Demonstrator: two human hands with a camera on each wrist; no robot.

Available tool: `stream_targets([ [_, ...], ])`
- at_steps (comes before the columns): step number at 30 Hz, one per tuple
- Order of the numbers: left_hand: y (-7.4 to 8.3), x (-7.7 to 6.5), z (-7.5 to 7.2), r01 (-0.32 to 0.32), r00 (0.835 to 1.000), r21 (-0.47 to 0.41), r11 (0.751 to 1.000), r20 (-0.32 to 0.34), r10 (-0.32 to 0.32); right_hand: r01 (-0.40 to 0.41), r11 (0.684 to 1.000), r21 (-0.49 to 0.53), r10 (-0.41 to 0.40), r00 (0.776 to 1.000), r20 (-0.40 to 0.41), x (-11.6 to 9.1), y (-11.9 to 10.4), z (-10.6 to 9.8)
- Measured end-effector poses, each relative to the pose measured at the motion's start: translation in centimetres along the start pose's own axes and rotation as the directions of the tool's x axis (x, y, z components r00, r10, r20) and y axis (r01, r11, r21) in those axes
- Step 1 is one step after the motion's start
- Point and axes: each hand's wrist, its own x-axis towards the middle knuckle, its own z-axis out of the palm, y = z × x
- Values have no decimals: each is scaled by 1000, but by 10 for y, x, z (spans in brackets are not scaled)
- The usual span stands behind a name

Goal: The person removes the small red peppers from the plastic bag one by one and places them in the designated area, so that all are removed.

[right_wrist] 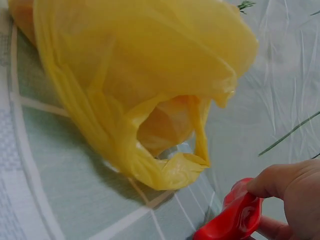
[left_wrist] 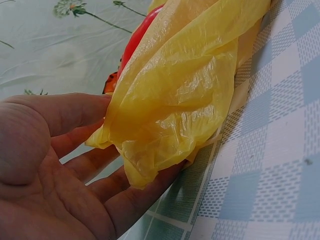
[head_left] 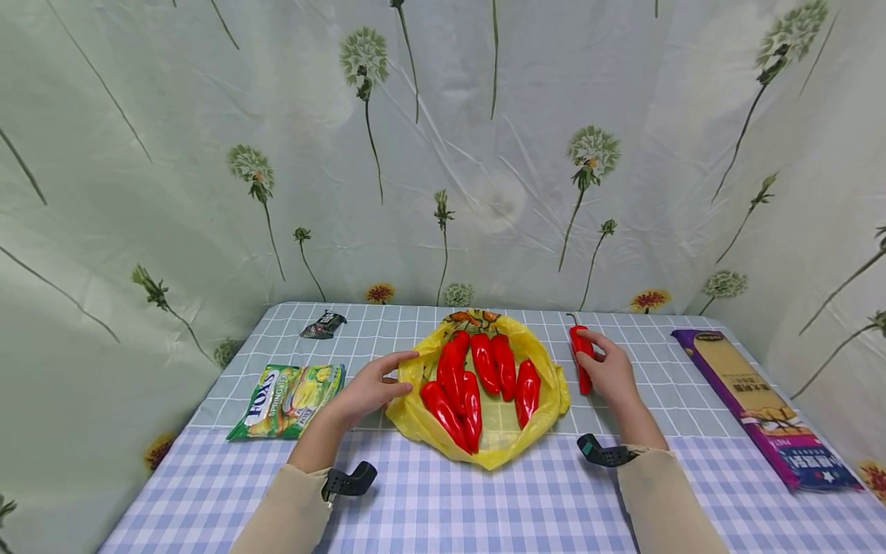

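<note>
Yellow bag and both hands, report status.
Right hand pinching red pepper beside yellow bag. Left hand at bag's rim. Other peppers inside. Possible snag: bag handle.

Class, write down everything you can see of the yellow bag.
The yellow bag looks like thin, crinkled, partly see-through plastic. It lies on the cloth-covered table, its wide mouth open, with several glossy red peppers inside. An orange print shows near its far edge, and the right wrist view shows a handle-like loop. The left hand touches its left edge.
</note>
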Motion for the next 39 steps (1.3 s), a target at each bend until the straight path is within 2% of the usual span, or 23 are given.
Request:
stream_targets([
  [10, 0, 1, 0, 17, 1000, 2, 1000, -7, -17, -13, 999, -51, 14, 1000, 2, 1, 2, 6],
  [20, 0, 1, 0, 23, 1000, 4, 1000, -8, -23, 44, 988, -146, -42, 999, 13, 3, 7, 11],
  [29, 0, 1, -1, 15, 1000, 6, 1000, -1, -15, 23, 987, -159, -26, 1000, -17, 0, 3, 12],
  [35, 1, -1, -3, -15, 999, 6, 1000, 34, 15, 15, 988, -156, -22, 999, -37, -3, 0, 10],
  [39, 1, -1, -2, -3, 1000, 2, 1000, 22, 3, 15, 988, -157, -21, 999, -35, -3, -1, 11],
])
